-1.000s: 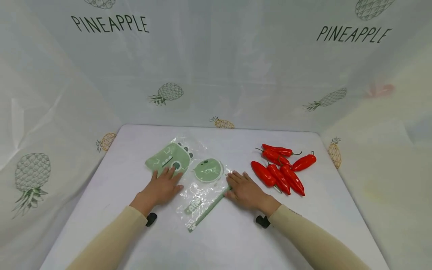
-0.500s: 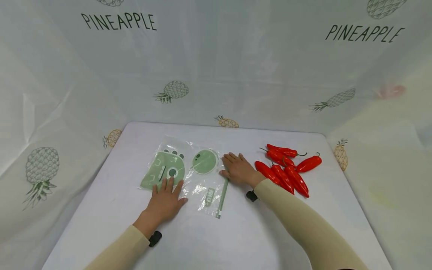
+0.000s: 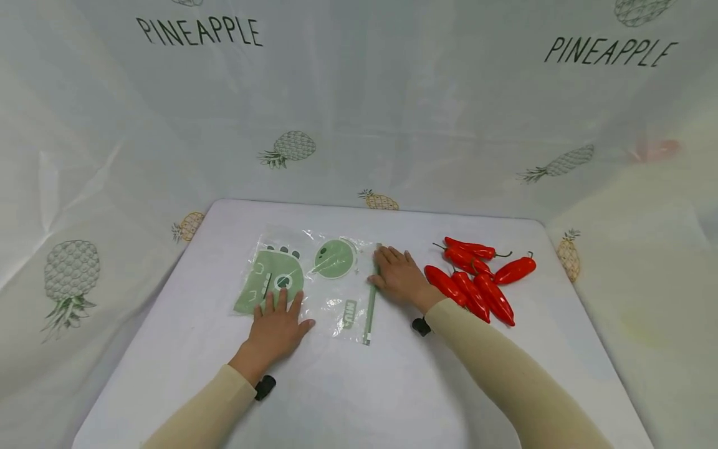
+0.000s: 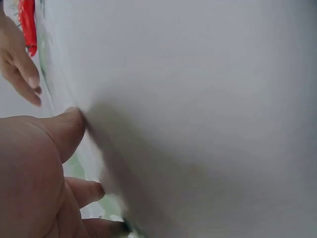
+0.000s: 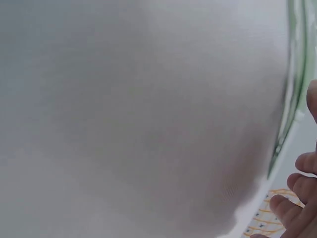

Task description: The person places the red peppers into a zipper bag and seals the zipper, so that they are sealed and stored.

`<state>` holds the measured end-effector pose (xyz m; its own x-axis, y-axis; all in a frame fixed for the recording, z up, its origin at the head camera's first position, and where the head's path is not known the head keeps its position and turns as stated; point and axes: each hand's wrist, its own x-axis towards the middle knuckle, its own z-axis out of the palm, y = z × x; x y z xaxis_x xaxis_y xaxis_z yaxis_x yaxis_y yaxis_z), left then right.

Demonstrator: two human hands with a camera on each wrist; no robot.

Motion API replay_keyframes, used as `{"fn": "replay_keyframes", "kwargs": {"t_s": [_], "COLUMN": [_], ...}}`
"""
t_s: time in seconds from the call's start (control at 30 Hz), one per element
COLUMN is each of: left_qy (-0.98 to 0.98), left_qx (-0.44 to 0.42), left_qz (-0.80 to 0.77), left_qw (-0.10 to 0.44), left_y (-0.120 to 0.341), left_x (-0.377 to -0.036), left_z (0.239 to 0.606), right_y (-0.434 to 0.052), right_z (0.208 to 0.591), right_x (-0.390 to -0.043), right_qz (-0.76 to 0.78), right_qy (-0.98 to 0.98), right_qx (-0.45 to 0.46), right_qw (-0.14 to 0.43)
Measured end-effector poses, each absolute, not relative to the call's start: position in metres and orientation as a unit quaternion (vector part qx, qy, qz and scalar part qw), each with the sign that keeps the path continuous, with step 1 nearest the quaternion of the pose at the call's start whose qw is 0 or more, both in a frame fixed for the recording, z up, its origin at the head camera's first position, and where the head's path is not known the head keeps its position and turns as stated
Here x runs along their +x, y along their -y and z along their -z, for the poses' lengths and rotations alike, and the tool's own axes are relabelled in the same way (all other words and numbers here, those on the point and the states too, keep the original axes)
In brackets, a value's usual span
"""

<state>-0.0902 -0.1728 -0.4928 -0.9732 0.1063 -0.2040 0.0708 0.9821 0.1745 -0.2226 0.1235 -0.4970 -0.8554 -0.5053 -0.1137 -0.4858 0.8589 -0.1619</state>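
A clear zip bag (image 3: 328, 302) printed with a green dinosaur lies flat on the table, its green zip strip (image 3: 370, 315) toward the right. My left hand (image 3: 276, 330) rests with spread fingers on the bag's lower left part, over the dinosaur print (image 3: 283, 268). At the zip edge, near its upper end, lies my right hand (image 3: 399, 277), fingers extended over the strip. The left wrist view shows my left hand (image 4: 34, 173) from the thumb side, fingertips down at the bag. In the right wrist view only the fingers (image 5: 285, 208) appear, beside the bag's green edge.
Several red peppers (image 3: 493, 299) with green stems lie in a group to the right of my right hand. The white table (image 3: 336, 399) ends at the back against a pineapple-print curtain (image 3: 392, 106), which also hangs at both sides.
The bag has turned from slanted to nearly square with the table, and its zip edge now stands almost upright in view. My right hand has moved away from me with it; the bag lies flatter.
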Motion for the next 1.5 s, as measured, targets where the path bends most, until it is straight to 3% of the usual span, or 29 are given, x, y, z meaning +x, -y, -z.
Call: {"fn": "replay_keyframes", "kwargs": {"t_s": [0.3, 0.7, 1.1, 1.5], "left_qy": [-0.990, -0.984, -0.986, -0.987], "left_qx": [0.102, 0.155, 0.146, 0.155], "left_qz": [-0.072, -0.085, -0.078, -0.049], "left_qw": [0.065, -0.007, 0.001, -0.010], "left_y": [0.151, 0.078, 0.044, 0.033], "left_x": [-0.114, -0.155, -0.175, -0.181], "left_z": [0.477, 0.484, 0.494, 0.497], "right_y": [-0.150, -0.182, -0.226, -0.233], "right_z": [0.495, 0.504, 0.494, 0.497], "right_x": [-0.192, -0.159, -0.148, -0.157], "right_qz": [0.062, 0.018, 0.053, 0.031], "right_qy": [-0.962, -0.965, -0.976, -0.986], "right_qx": [-0.267, -0.258, -0.163, -0.110], "right_qw": [-0.019, -0.046, -0.138, -0.121]}}
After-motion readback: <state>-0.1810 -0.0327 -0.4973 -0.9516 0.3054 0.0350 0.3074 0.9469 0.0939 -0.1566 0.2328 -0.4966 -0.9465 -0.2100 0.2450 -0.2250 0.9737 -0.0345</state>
